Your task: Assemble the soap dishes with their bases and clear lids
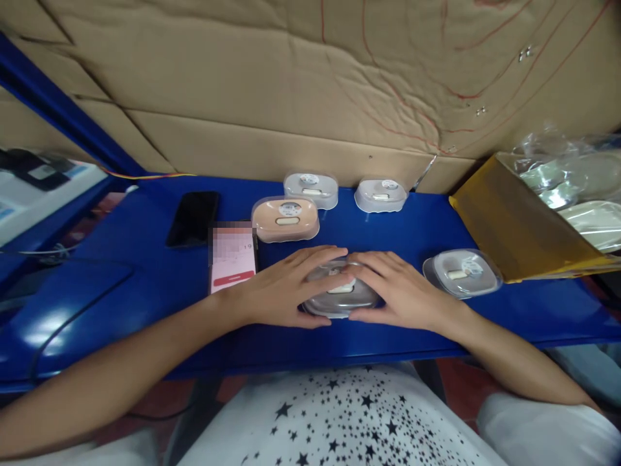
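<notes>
Both my hands are wrapped round a greyish oval plastic case with a clear cover, which rests on the blue table in front of me. My left hand grips its left side, thumb at the near edge and fingers reaching over the top. From the other side, my right hand holds it the same way. The fingers partly hide the case's top, where a pale oblong piece shows. A similar white case lies to the right of my right hand. Beyond my left hand is a peach case with a round label.
Two more white cases, one behind the peach one and another, stand near the cardboard wall. A lit phone and a dark phone lie left. An open cardboard box with clear plastic pieces stands right. A black cable crosses the table's left.
</notes>
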Available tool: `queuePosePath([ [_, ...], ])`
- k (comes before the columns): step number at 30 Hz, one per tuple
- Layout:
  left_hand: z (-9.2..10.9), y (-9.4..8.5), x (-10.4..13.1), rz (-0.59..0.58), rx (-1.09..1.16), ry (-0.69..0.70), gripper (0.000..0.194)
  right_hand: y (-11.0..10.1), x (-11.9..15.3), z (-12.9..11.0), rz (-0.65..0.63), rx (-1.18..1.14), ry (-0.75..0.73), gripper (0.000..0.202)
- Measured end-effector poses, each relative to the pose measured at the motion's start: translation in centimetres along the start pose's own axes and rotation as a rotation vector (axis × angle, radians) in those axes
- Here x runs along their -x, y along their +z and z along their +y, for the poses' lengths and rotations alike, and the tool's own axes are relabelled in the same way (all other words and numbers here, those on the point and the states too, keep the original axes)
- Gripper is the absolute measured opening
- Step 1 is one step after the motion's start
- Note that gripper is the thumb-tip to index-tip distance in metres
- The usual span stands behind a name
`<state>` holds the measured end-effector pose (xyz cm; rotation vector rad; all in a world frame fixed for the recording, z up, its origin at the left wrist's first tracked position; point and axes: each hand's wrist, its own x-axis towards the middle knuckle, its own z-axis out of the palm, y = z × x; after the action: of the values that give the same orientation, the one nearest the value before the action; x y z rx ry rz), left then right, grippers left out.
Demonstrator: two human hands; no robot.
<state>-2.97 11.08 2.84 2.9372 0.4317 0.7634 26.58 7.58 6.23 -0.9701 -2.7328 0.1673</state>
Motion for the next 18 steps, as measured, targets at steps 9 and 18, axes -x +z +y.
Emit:
queuePosePath([
  [9, -0.5, 0.6, 0.4, -0.042, 0.026, -0.042, 0.074, 1.7, 0.1, 2.0, 0.081, -0.07, -0.148, 0.072],
  [18, -0.3, 0.6, -0.1, -0.047, 0.058, -0.045, 0.067, 1.4, 0.0, 2.6, 0.025, -0.203, -0.125, 0.074],
])
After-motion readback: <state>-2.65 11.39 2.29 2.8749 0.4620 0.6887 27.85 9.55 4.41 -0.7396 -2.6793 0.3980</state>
